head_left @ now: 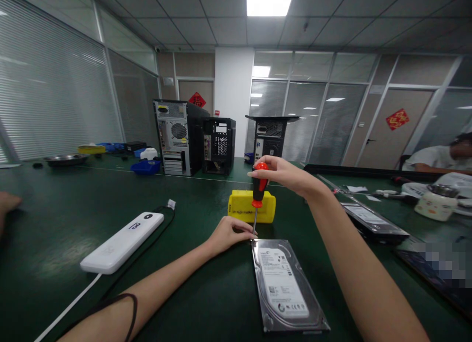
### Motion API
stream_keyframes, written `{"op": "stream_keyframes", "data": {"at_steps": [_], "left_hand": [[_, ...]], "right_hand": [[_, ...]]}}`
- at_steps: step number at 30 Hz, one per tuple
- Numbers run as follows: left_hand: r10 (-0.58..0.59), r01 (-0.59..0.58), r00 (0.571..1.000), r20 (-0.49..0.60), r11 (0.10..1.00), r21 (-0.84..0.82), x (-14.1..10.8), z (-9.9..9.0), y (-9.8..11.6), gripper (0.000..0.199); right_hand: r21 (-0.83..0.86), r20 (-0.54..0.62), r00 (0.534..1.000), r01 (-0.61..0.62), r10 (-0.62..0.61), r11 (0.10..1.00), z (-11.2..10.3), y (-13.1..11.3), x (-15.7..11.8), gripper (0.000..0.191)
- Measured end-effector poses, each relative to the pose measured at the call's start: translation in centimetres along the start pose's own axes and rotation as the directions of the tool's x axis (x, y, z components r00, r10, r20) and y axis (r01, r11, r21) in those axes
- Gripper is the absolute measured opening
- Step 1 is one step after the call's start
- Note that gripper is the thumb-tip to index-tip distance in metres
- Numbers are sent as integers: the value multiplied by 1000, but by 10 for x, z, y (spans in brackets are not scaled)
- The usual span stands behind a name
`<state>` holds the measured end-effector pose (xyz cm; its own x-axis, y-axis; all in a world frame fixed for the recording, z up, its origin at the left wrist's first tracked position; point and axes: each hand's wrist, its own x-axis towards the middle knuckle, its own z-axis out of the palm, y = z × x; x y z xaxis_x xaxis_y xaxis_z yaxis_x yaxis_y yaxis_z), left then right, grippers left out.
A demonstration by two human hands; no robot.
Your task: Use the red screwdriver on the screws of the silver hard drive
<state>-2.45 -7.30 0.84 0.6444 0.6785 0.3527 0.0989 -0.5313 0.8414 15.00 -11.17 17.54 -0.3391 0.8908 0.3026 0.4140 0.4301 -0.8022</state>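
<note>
Red-black driver (260, 188) near upright, right hand (283, 173) holding handle top, apparently for straight twist. Left hand (225, 234) narrow beside shaft (255, 220), grip unclear, seemingly steadying it at drive's (289, 285) 11 o'clock corner. Drive flat, 5 o'clock in view.

Above the right hand (289, 176) glows a light (271, 1); beyond the hand stands a pillar (233, 86), left hang blinds (47, 81), right a door (385, 149).

A big computer case (172, 152) and a smaller case (221, 147) stand side by side. A blue tray (145, 168) sits near the big one. A white power bank (120, 246) has a white cord (70, 305). A bright light (270, 1) shines above.
</note>
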Motion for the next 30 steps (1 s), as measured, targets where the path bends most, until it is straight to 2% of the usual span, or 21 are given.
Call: {"op": "stream_keyframes", "data": {"at_steps": [6, 10, 14, 18, 21, 24, 27, 30], "left_hand": [[-5, 6, 999, -32, 999, 36, -1, 0, 0, 29], [-11, 11, 999, -38, 1000, -8, 0, -1, 2, 31], [-27, 17, 998, -57, 987, -161, 2, -2, 2, 46], [-51, 36, 996, -68, 979, -201, 4, -2, -1, 54], [-63, 44, 995, -82, 976, -214, 5, -3, -3, 53], [-79, 56, 992, -99, 975, -217, 7, -4, -6, 53], [-97, 72, 989, -111, 975, -210, 8, -6, -10, 51], [-110, 87, 989, -103, 976, -200, 9, -5, -15, 45]], "right_hand": [[61, 125, 992, -18, 10, 998, -7, -5, -7, 26], [8, 90, 996, -12, 11, 1000, -1, -7, -6, 17], [-39, 94, 995, 35, -32, 999, 3, -7, -4, 24], [-84, 21, 1000, 12, -11, 996, 1, -7, -5, 21], [7, 39, 998, -50, 50, 999, -3, -5, -6, 32], [156, 127, 991, -62, 42, 986, -8, -3, -8, 41], [288, 209, 978, -64, 2, 956, -10, -3, -8, 40], [302, 216, 976, -66, -1, 951, -6, -2, -5, 31]]}}
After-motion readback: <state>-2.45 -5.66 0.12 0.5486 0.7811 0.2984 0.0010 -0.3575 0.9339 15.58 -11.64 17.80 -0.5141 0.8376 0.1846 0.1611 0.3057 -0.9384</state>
